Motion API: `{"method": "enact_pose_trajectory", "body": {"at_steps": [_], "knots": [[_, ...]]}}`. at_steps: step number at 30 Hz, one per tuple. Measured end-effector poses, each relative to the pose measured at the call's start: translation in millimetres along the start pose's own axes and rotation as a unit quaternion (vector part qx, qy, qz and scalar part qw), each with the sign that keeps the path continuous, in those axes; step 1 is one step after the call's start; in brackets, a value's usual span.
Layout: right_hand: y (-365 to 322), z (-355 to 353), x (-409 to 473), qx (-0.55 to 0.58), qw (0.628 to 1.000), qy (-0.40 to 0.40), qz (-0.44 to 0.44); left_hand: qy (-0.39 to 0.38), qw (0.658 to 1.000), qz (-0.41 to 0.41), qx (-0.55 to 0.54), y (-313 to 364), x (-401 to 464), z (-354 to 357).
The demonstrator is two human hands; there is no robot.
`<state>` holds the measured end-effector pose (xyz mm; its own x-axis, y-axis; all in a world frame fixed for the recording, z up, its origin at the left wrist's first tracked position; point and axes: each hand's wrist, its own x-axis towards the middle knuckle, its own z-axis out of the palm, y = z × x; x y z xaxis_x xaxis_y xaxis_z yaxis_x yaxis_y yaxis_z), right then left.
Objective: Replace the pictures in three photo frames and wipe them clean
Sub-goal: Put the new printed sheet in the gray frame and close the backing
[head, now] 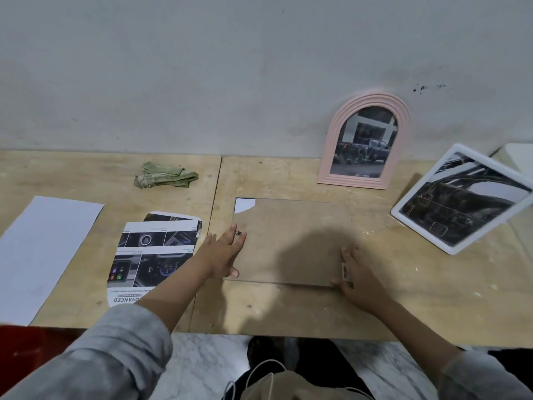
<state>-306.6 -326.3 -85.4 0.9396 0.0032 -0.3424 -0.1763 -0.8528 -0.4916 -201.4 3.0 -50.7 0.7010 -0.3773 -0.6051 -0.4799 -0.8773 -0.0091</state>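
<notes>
Nearest to us, our right hand [352,272] lies on the lower right corner of the brown backing board [291,242], fingers nearly straight and spread over the edge, thumb along the near side; a small barcode sticker [346,271] shows by those fingers. Our left hand [223,251] rests flat on the board's left edge, fingers straight and slightly fanned, with a small metal tab [238,232] just beside the fingertips. The board lies face down on the plywood table [288,310], and a white scrap of paper [243,205] peeks out at its far left corner, beyond our left fingers. Left of that hand lies a printed car-interior page [153,255], and further left a blank white sheet [40,255]. Beyond our left fingers, a crumpled green cloth [164,175] sits near the wall. Beyond our right fingers, a pink arched frame [327,157] leans upright on the wall, holding a truck picture. To the right of them a white rectangular frame [403,210] stands tilted.
</notes>
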Motion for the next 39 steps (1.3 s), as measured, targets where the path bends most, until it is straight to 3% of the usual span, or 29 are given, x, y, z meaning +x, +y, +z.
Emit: {"method": "enact_pose_trajectory", "body": {"at_steps": [6, 12, 16, 21, 28, 31, 39], "knots": [[-3, 16, -3, -0.057, 0.998, 0.002, 0.020, 0.065, 0.997, -0.013, -0.036, 10, -3, 22], [-4, 7, 0, -0.091, 0.995, -0.018, 0.035, 0.033, 0.999, 0.007, -0.031, 1, -2, 12], [-2, -12, 15, -0.133, 0.988, -0.079, 0.014, 0.052, 0.998, 0.006, 0.019, 15, -2, 13], [-6, -18, 29, -0.226, 0.961, -0.152, -0.049, 0.090, 0.994, 0.062, 0.032, 33, 12, 18], [0, 1, 28, -0.240, 0.966, -0.086, -0.055, 0.170, 0.980, 0.100, 0.000, 37, 23, 38], [4, 7, 25, -0.233, 0.968, -0.023, -0.086, 0.188, 0.977, 0.105, 0.014, 37, 25, 43], [7, 14, 25, -0.198, 0.977, -0.002, -0.083, 0.213, 0.972, 0.101, 0.001, 41, 27, 46]]}}
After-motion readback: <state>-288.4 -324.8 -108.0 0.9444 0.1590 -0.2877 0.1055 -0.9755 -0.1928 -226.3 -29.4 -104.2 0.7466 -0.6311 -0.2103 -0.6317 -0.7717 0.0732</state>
